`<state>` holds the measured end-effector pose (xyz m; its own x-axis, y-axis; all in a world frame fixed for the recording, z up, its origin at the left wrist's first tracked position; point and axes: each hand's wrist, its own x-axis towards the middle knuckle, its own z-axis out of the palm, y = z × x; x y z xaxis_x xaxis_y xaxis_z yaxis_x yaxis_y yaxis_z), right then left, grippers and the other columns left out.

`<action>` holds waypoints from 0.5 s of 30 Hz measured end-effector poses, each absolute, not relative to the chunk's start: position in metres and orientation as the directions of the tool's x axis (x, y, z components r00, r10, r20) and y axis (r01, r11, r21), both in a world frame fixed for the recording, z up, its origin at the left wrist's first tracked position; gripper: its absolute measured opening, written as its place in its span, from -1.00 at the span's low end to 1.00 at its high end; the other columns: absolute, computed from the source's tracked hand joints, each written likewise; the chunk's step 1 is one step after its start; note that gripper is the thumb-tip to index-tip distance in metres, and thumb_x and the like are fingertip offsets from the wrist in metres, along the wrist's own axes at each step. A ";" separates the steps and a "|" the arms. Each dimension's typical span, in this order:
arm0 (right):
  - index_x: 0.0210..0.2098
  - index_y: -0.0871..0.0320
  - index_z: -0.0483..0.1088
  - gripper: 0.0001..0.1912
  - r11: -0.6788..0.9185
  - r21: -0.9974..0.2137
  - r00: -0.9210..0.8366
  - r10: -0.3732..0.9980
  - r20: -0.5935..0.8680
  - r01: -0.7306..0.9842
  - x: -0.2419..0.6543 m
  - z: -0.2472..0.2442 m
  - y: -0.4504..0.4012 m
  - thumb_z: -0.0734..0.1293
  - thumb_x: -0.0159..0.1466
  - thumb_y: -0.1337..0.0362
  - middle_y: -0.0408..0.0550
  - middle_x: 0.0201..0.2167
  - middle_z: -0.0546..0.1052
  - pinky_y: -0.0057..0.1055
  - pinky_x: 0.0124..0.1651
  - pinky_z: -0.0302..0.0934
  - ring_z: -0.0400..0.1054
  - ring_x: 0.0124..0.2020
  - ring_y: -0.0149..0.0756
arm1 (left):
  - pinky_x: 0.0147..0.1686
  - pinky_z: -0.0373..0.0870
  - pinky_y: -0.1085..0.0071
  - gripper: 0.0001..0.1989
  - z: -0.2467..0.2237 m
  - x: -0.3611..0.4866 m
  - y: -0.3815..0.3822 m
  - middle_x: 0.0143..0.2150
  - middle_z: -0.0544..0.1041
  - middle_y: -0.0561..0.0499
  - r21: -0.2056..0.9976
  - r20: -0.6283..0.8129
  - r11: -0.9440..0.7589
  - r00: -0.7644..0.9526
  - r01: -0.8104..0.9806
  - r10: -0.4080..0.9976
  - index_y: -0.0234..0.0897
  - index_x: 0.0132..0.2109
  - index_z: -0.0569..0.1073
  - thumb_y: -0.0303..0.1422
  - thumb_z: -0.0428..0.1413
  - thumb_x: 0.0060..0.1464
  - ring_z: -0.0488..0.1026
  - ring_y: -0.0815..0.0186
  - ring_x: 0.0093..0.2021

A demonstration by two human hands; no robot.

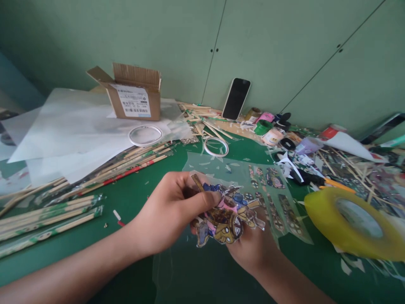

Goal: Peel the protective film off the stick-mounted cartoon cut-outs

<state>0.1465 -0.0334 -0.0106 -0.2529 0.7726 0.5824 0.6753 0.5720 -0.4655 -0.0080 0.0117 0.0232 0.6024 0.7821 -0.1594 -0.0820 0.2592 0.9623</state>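
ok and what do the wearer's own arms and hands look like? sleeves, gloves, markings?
Left hand and right hand are both ungloved. Both forearms are bare as far as the frame shows, with no sleeves, watch or bracelet in view. No cables or clear markings either. Much of the right hand is hidden, so rings there can't be ruled out.

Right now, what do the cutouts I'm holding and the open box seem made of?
The cutouts look like printed paper, perhaps film-coated, given their pale, shiny rims. The open box looks like matte brown corrugated cardboard, its flap faintly ridged.
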 end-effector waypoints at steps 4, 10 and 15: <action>-0.04 0.09 0.40 -0.58 0.561 -0.471 -0.243 0.779 0.578 0.681 0.145 -0.011 -0.033 0.16 0.16 0.48 -0.05 -0.55 0.56 -0.37 -0.65 0.19 0.42 -0.64 -0.17 | -0.70 0.25 0.67 -0.82 0.024 -0.009 0.011 -0.66 0.37 0.14 0.966 -0.162 0.252 0.612 -0.064 0.774 -0.37 -0.52 0.41 -0.44 0.20 -0.02 0.25 0.56 -0.70; -0.14 0.10 0.45 -0.68 0.563 -0.443 -0.244 0.769 0.591 0.698 0.146 -0.012 -0.033 0.20 0.18 0.46 -0.06 -0.59 0.52 -0.40 -0.67 0.16 0.41 -0.64 -0.19 | -0.70 0.23 0.66 -0.79 0.023 -0.007 0.011 -0.69 0.35 0.15 0.968 -0.169 0.245 0.576 -0.056 0.800 -0.36 -0.55 0.38 -0.44 0.20 -0.02 0.24 0.55 -0.71; -0.28 0.07 0.49 -0.70 0.582 -0.404 -0.273 0.749 0.604 0.705 0.147 -0.014 -0.032 0.16 0.22 0.47 -0.06 -0.61 0.49 -0.39 -0.66 0.13 0.36 -0.67 -0.23 | -0.72 0.21 0.64 -0.79 0.021 -0.007 0.012 -0.71 0.36 0.14 0.958 -0.173 0.269 0.551 -0.098 0.816 -0.36 -0.56 0.39 -0.43 0.21 -0.05 0.22 0.55 -0.73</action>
